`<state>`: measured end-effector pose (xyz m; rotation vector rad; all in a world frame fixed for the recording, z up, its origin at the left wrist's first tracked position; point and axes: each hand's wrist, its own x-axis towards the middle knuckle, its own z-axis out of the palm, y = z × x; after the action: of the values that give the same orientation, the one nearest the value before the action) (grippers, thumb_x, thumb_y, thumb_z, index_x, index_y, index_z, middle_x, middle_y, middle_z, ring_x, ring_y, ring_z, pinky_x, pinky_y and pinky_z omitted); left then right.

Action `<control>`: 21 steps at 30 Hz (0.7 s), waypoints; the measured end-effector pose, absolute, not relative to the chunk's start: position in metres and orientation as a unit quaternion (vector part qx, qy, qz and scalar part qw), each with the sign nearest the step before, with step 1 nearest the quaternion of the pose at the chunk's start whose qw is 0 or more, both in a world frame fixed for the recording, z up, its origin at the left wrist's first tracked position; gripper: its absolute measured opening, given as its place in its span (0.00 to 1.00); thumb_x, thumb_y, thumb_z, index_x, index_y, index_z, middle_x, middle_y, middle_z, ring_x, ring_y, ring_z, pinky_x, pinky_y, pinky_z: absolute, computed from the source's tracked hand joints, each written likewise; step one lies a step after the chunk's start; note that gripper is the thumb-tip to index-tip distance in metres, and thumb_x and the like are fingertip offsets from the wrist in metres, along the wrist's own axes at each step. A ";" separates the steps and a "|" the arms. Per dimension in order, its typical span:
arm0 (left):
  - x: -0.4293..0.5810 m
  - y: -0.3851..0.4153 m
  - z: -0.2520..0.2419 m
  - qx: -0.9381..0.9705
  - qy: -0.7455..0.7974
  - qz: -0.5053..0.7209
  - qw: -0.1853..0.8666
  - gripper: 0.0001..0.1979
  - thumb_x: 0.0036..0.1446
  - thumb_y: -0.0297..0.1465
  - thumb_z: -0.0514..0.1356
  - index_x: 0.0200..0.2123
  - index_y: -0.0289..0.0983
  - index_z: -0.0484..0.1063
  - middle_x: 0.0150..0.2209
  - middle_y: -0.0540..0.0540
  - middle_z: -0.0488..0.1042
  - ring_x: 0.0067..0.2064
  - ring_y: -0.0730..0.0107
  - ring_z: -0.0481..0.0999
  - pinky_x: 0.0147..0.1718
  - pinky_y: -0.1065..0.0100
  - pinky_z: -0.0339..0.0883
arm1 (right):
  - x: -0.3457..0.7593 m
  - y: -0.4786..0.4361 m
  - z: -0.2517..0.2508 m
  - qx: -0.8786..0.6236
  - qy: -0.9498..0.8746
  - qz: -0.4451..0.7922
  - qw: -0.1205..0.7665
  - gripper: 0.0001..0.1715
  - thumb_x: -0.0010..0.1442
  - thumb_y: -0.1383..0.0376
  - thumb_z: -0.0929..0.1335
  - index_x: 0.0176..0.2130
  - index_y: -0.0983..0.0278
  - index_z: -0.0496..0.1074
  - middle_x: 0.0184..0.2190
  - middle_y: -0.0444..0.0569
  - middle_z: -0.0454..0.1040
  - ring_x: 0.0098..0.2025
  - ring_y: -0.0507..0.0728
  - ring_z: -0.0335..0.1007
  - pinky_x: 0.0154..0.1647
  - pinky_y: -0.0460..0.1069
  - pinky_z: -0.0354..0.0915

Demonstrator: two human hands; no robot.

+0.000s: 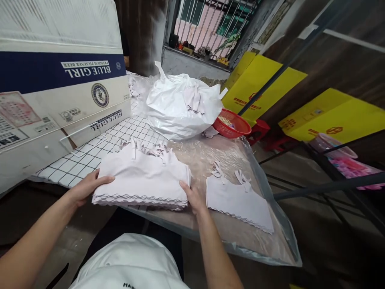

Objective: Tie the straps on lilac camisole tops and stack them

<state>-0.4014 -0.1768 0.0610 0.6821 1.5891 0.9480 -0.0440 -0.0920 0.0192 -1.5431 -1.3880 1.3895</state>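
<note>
A thick stack of pale pinkish-white camisole tops [144, 172] with thin straps and wavy hems lies in front of me at the table's near edge. My left hand [88, 185] grips its left side, thumb on top and fingers hidden underneath. At the right end, my right hand [192, 196] holds the stack the same way, its thumb pressed on the upper layer. To the right of that hand, a thinner pile of matching tops [239, 200] rests on the plastic sheet, straps pointing away from me.
A large beer carton [60, 80] stands on the left of the grid-patterned cloth [75, 168]. Behind the stack sits a white plastic bag [177, 108], beside a red basket [233, 124]. Clear plastic sheeting [240, 245] covers the table's right side. A dark metal frame [331, 186] stands further right.
</note>
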 end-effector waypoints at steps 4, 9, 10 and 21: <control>-0.412 -0.177 0.063 0.339 0.767 0.356 0.412 0.46 0.42 0.51 0.69 0.62 0.37 0.61 0.58 0.33 0.72 0.54 0.45 0.76 0.42 0.57 0.77 | -0.031 -0.091 0.044 -0.667 -0.575 0.398 0.256 0.36 0.49 0.44 0.73 0.47 0.66 0.74 0.41 0.57 0.79 0.43 0.64 0.77 0.46 0.58 0.71; -0.384 -0.154 0.090 0.532 0.743 0.381 0.140 0.30 0.55 0.49 0.59 0.56 0.39 0.69 0.51 0.38 0.75 0.52 0.47 0.73 0.41 0.54 0.73 | -0.047 -0.065 0.080 -0.587 -0.699 0.228 0.340 0.24 0.59 0.49 0.67 0.48 0.61 0.73 0.46 0.55 0.74 0.49 0.63 0.70 0.51 0.58 0.67; -0.374 -0.144 0.096 0.583 0.701 0.390 0.130 0.24 0.56 0.48 0.58 0.50 0.39 0.73 0.47 0.39 0.77 0.50 0.50 0.74 0.42 0.55 0.73 | -0.052 -0.055 0.085 -0.567 -0.716 0.232 0.335 0.20 0.60 0.50 0.66 0.46 0.60 0.74 0.44 0.54 0.74 0.49 0.62 0.70 0.51 0.58 0.67; -0.294 0.012 0.108 0.664 0.581 0.166 0.441 0.21 0.49 0.51 0.61 0.26 0.36 0.73 0.23 0.48 0.72 0.26 0.68 0.67 0.25 0.68 0.56 | -0.081 0.034 0.077 -0.500 -0.730 0.415 0.214 0.12 0.59 0.61 0.64 0.34 0.63 0.76 0.35 0.47 0.77 0.40 0.56 0.70 0.42 0.49 0.64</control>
<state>-0.2938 0.0123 0.1077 1.6473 1.4423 0.4114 -0.0815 0.0338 0.0765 -1.3859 -2.0240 1.1522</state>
